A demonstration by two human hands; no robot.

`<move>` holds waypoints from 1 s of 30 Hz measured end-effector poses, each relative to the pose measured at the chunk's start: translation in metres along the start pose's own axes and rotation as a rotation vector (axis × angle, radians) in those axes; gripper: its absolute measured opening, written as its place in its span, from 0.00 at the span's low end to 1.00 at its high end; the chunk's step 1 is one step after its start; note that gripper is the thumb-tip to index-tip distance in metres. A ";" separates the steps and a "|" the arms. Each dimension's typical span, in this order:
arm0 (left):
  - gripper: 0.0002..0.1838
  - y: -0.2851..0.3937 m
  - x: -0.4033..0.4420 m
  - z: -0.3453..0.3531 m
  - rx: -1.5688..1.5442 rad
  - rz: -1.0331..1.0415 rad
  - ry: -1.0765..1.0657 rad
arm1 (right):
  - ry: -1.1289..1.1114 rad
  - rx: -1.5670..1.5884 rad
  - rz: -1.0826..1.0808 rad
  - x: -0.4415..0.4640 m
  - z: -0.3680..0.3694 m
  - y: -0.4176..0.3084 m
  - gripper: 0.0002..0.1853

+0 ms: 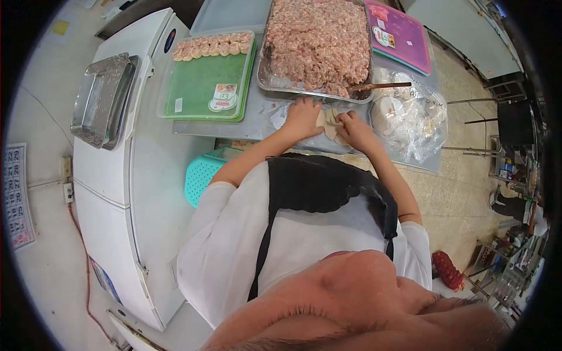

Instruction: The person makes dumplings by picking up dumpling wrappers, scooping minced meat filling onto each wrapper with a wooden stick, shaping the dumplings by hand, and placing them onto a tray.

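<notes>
The pale dough sheets (pixel 321 121) lie at the near edge of the metal table (pixel 196 127), about its middle, just before the big metal tray (pixel 316 93). The right hand (pixel 356 130) has its thumb and fingertips brought together on the folded edge of one sheet. The left hand (pixel 302 117) lies palm down beside the sheets, its fingers a little bent; from this height I cannot tell whether it grips something.

The tray is heaped with minced meat (pixel 319 44), and a wooden handle (pixel 386 86) leans out over its near right corner. Toward the left edge of the table stands a green container (pixel 199 85), with filled dumplings (pixel 213 45) in rows along its far edge. At the near right corner of the table are clear plastic bags (pixel 413 120), and behind them, by the right edge, lies a purple container (pixel 408 41).
</notes>
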State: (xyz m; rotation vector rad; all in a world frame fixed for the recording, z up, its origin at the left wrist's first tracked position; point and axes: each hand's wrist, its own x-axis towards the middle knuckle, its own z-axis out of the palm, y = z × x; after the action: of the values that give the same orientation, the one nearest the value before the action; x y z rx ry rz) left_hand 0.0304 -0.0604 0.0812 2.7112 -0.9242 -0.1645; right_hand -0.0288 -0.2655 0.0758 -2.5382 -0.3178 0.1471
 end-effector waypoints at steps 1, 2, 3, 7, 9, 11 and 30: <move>0.29 -0.001 0.002 0.002 0.008 0.001 -0.006 | 0.013 -0.005 0.008 0.000 0.008 0.004 0.12; 0.30 -0.002 0.004 0.005 0.015 0.001 -0.012 | 0.024 -0.011 0.017 -0.001 0.015 0.008 0.12; 0.30 -0.002 0.005 0.007 0.021 -0.001 -0.016 | 0.017 0.029 -0.002 0.000 0.017 0.016 0.12; 0.28 -0.003 0.002 0.007 0.038 -0.014 -0.019 | 0.018 0.131 -0.066 0.002 0.019 0.036 0.12; 0.27 -0.003 0.006 0.006 0.037 -0.018 -0.030 | 0.025 0.132 -0.075 -0.001 0.018 0.038 0.11; 0.26 -0.018 0.010 0.021 -0.054 0.015 0.013 | 0.034 0.127 -0.073 0.000 0.017 0.034 0.11; 0.25 -0.075 -0.086 0.036 -0.802 -0.538 0.653 | 0.070 0.105 -0.254 0.032 -0.025 -0.062 0.15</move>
State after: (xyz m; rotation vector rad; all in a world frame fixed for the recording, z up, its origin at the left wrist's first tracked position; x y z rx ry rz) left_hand -0.0006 0.0411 0.0265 1.9600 0.0817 0.2026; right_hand -0.0051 -0.2203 0.1295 -2.3685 -0.5844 -0.0228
